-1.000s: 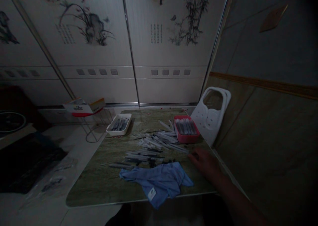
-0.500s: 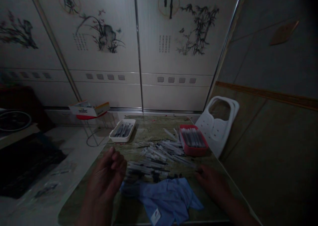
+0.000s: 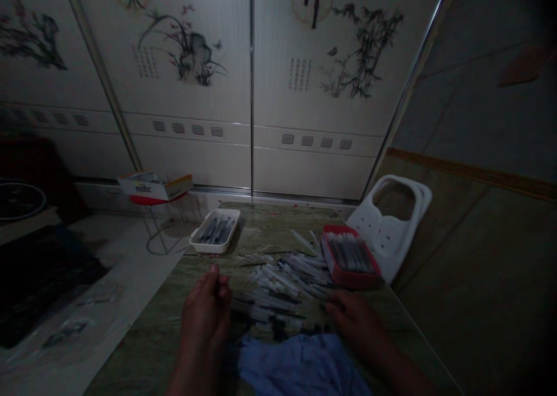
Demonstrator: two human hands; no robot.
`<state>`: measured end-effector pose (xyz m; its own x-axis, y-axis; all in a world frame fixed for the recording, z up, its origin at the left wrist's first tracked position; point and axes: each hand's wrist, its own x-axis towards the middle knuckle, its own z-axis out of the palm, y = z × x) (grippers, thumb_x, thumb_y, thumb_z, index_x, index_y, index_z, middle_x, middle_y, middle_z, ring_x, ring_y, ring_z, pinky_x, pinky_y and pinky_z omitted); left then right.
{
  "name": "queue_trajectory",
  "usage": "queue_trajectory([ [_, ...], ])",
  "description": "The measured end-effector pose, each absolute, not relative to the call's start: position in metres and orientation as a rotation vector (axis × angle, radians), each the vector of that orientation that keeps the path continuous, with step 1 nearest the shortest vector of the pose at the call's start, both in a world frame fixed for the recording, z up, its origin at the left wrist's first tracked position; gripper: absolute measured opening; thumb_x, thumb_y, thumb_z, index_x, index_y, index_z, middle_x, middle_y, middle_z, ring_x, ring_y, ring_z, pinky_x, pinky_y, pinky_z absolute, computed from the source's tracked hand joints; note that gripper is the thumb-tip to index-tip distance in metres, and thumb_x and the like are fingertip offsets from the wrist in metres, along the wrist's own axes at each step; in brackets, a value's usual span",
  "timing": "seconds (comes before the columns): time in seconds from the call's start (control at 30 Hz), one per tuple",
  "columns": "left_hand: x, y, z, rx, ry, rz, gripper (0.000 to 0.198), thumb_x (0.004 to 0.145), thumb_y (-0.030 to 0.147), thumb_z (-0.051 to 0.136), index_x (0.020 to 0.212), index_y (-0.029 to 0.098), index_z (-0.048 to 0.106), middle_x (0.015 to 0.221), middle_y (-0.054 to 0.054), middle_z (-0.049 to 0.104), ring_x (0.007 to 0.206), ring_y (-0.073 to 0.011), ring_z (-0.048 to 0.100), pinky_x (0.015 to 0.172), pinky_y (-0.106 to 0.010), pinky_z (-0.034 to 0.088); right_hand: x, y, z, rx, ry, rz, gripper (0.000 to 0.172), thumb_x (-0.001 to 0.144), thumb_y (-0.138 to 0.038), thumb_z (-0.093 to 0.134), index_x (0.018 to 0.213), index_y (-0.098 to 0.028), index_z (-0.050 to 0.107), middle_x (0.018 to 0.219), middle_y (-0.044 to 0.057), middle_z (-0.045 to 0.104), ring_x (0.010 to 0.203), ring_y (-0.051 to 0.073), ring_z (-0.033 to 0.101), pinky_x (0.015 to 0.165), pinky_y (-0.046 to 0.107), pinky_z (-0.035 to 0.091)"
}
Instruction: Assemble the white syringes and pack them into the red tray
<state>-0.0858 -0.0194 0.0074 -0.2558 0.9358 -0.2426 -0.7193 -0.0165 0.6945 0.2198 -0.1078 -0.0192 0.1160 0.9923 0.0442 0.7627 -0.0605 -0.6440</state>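
My left hand (image 3: pixel 206 306) is raised over the left side of the table, its fingers curled closed. Whatever it may hold is too dark to make out. At the right end of the loose pens my right hand (image 3: pixel 350 317) is closed too, thumb and fingers together; a small dark thing shows by its fingertips. Between the hands lie translucent pen barrels (image 3: pixel 289 274), with a row of pens (image 3: pixel 265 306) and small black pen caps (image 3: pixel 285 329) nearer me. A blue cloth (image 3: pixel 300 364) lies crumpled at the front.
A white tray (image 3: pixel 194 242) of pens stands at the back left of the table (image 3: pixel 261 225). On the right is a red basket (image 3: pixel 354 279) packed with pen barrels. Beyond it leans a white folding chair (image 3: pixel 391 233). An open carton (image 3: pixel 143 188) sits on a red stool (image 3: pixel 159 200).
My left hand has moved right, closer to the pens. My right hand has shifted slightly left and stays closed. The camera view has tilted and moved a little.
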Motion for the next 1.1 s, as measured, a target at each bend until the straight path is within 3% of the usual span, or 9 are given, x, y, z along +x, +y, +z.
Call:
queue_trajectory([
  [0.23, -0.084, -0.013, -0.004, 0.279, 0.944, 1.643, 0.017, 0.081, 0.023, 0.075, 0.086, 0.017, 0.059, 0.068, 0.001, 0.063, 0.048, -0.0069, 0.048, 0.043, -0.016, 0.039, 0.208, -0.076, -0.012, -1.815, -1.693, 0.588, 0.021, 0.090, -0.034, 0.052, 0.090, -0.020, 0.067, 0.089, 0.004, 0.073, 0.086, 0.022, 0.066, 0.076, 0.031, 0.045],
  [0.6, -0.083, -0.006, -0.006, 0.230, 0.976, 1.630, 0.016, 0.082, 0.028, 0.072, 0.085, 0.017, 0.060, 0.067, 0.000, 0.064, 0.051, -0.0082, 0.051, 0.046, -0.016, 0.039, 0.186, -0.039, -0.013, -1.910, -1.891, 0.532, 0.015, 0.084, -0.020, 0.052, 0.089, -0.020, 0.066, 0.089, 0.003, 0.070, 0.085, 0.020, 0.064, 0.073, 0.028, 0.040],
  [0.87, -0.065, -0.014, 0.000, 0.373, 0.971, 1.609, 0.028, 0.079, 0.041, 0.075, 0.083, 0.018, 0.060, 0.067, 0.001, 0.064, 0.053, -0.0087, 0.049, 0.050, -0.019, 0.040, 0.174, -0.029, -0.012, -1.977, -1.970, 0.532, 0.007, 0.081, -0.025, 0.059, 0.081, -0.022, 0.065, 0.083, 0.002, 0.069, 0.078, 0.019, 0.062, 0.065, 0.027, 0.033],
  [1.1, -0.057, -0.009, -0.011, 0.435, 1.074, 1.575, 0.035, 0.078, 0.049, 0.074, 0.085, 0.018, 0.060, 0.066, 0.002, 0.065, 0.052, -0.0090, 0.047, 0.050, -0.021, 0.037, 0.166, -0.026, -0.015, -2.021, -1.968, 0.536, 0.010, 0.083, -0.028, 0.058, 0.081, -0.022, 0.066, 0.083, 0.002, 0.069, 0.078, 0.018, 0.060, 0.066, 0.027, 0.032],
])
